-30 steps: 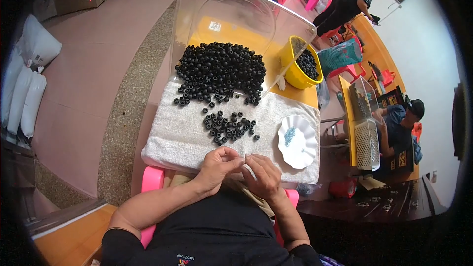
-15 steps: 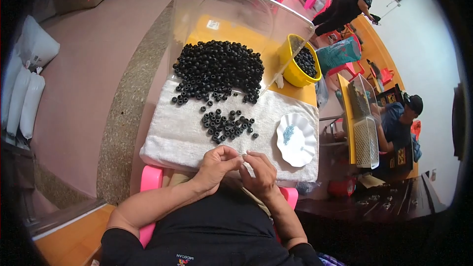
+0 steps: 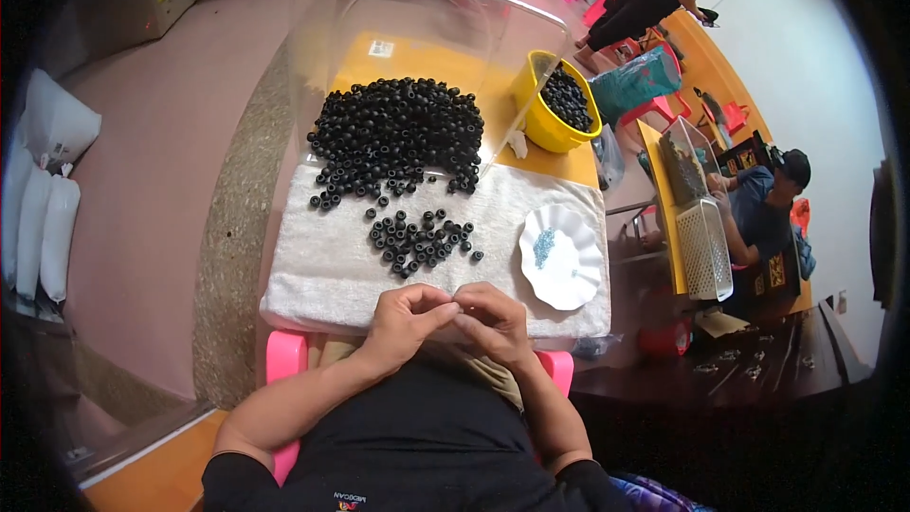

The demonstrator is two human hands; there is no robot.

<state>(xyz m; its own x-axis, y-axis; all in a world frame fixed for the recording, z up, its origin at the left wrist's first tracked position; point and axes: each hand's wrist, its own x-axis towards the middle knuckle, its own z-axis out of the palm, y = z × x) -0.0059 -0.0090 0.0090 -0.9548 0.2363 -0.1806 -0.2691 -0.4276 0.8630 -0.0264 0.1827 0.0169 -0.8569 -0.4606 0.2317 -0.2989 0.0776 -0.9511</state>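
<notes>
My left hand (image 3: 406, 320) and my right hand (image 3: 495, 320) meet fingertip to fingertip over the near edge of a white towel (image 3: 313, 256). Their fingers pinch a tiny piece that is hidden between them. Just beyond the hands lies a small cluster of black ring beads (image 3: 420, 239). A large heap of the same beads (image 3: 398, 137) sits farther back. To the right of my right hand is a white scalloped plate (image 3: 569, 275) with a few tiny blue bits on it.
A clear plastic bin (image 3: 417, 19) stands tipped over the big heap. A yellow bowl (image 3: 533, 118) of black beads sits at the back right. A pink stool edge (image 3: 286, 356) shows below the towel. Other people work at tables on the right.
My two hands have drawn closer, so their fingertips now touch. The beads, plate and bowl lie as before.
</notes>
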